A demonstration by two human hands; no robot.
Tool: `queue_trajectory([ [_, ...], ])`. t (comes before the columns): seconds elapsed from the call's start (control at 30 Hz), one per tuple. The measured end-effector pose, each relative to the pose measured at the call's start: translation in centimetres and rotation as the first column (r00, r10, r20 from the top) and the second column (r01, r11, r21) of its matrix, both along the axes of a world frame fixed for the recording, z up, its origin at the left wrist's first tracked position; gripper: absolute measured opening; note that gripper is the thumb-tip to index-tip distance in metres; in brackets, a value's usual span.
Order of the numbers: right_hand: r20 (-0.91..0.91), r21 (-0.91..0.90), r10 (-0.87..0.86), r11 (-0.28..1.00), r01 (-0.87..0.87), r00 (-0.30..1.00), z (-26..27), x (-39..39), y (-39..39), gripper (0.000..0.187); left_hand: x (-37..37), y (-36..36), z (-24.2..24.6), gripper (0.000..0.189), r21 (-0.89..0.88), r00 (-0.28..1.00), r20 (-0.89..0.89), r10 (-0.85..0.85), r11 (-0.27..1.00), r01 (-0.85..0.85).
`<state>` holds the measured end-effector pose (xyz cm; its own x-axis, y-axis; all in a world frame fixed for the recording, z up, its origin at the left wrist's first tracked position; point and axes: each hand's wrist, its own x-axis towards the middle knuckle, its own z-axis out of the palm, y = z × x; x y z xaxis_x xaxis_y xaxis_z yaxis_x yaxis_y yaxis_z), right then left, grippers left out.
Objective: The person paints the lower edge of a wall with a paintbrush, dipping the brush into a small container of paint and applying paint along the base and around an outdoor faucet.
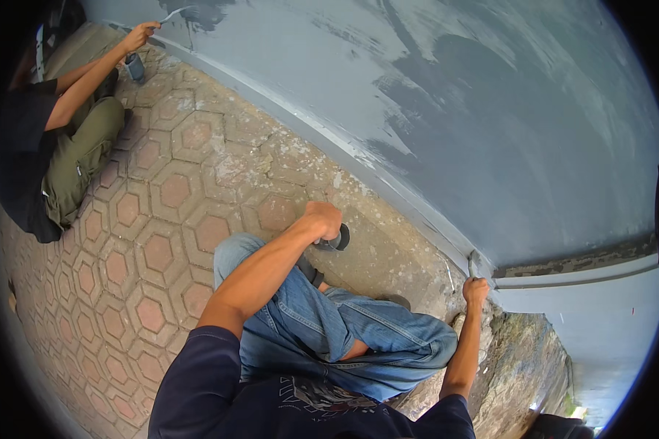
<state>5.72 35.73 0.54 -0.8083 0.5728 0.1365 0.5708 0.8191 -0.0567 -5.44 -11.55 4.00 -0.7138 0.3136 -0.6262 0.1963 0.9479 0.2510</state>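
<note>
My right hand [475, 291] grips a paintbrush [472, 265]. Its bristles press against the grey ledge at the base of the painted wall [362, 104], close to the corner. In front of my bent knee, my left hand [324, 219] is closed around the rim of a small dark paint container [338, 240], held just over the pavement; its contents are hidden by the hand. Darker grey paint covers much of the wall on the right, with streaky lighter grey patches beside it. A pale ledge [329, 131] runs along the wall's foot.
A co-worker [27, 148] sits at the upper left with a brush [173, 13] raised to the wall and a paint container [134, 67] below. Hexagonal pavers [159, 252] cover the ground, paint-spattered near the wall. Rough stone [521, 362] lies at lower right.
</note>
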Motion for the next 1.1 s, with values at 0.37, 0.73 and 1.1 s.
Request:
queue_trajectory([
  [0.37,0.115,-0.104,0.248,0.966,-0.237,0.962,1.8,-9.8,-17.7,0.031,0.5,0.4,-0.2,0.027,0.02,0.998,-0.022,-0.053,0.998,0.053],
  [0.73,0.077,-0.295,0.335,0.907,-0.3,0.939,2.4,-15.8,-32.4,0.032,0.3,0.3,-0.7,0.028,0.002,0.99,-0.008,-0.14,0.99,0.14],
  [1.1,0.084,-0.368,0.463,0.837,-0.405,0.882,2.9,-18.5,-39.4,0.027,0.7,1.8,-2.4,0.028,0.001,0.974,-0.015,-0.227,0.974,0.227],
])
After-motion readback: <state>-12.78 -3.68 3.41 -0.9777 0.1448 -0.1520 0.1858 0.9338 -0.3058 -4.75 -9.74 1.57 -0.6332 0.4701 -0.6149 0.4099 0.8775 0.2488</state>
